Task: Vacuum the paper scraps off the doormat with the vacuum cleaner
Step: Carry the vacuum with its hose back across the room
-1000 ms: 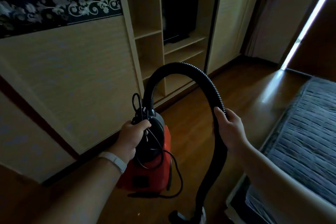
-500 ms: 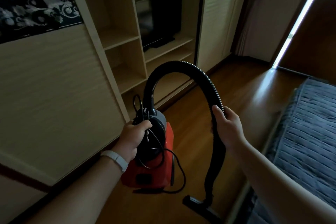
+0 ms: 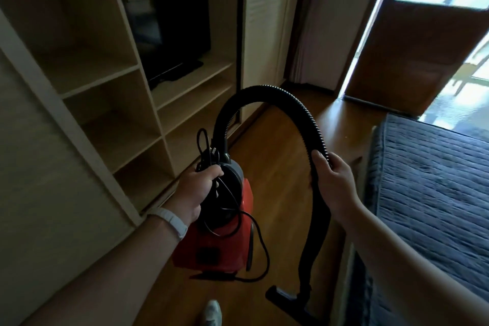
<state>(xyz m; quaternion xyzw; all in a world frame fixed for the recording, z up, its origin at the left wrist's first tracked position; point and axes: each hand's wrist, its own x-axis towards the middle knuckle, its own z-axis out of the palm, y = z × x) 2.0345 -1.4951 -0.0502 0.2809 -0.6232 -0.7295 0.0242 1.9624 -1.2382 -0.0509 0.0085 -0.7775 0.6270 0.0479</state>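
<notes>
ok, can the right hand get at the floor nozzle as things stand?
Probably not without letting go: the right hand grips the hose high up, and the nozzle is far below it, down by the floor. Nothing blocks the way down.

Vacuum (image 3: pixel 222 243) red glossy plastic; hose (image 3: pixel 304 114) black ribbed; floor (image 3: pixel 277 167) polished wood, shiny; shelves (image 3: pixel 105 82) pale matt wood; bedspread (image 3: pixel 436 180) quilted cloth.

Left hand (image 3: pixel 197 190) grips the red vacuum cleaner (image 3: pixel 225 233) aloft — right hand (image 3: pixel 334 182) holds its black hose (image 3: pixel 296 106).
</notes>
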